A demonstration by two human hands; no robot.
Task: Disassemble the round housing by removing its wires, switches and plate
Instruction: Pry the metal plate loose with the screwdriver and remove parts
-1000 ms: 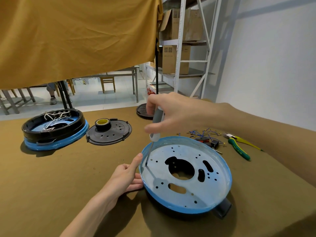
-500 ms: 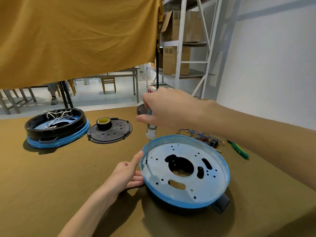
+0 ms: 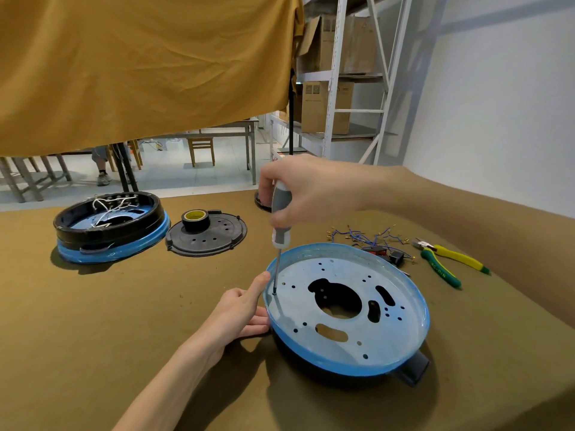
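Brown-covered table. On it: round housing touching left fingers. Beyond the fingers: second housing, black cover, wires, pliers.

Faint lettering on green pliers handle, possibly "DIN", otherwise unreadable

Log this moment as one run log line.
right hand: grips screwdriver, tip on plate | left hand: steadies housing rim | removed wires: on table

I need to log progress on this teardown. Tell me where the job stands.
Done: the loose wires and switches lie on the table behind the housing. In hand: the right hand grips a screwdriver with its tip at the plate's left edge, while the left hand steadies the rim. Left: the plate still sits in the housing.
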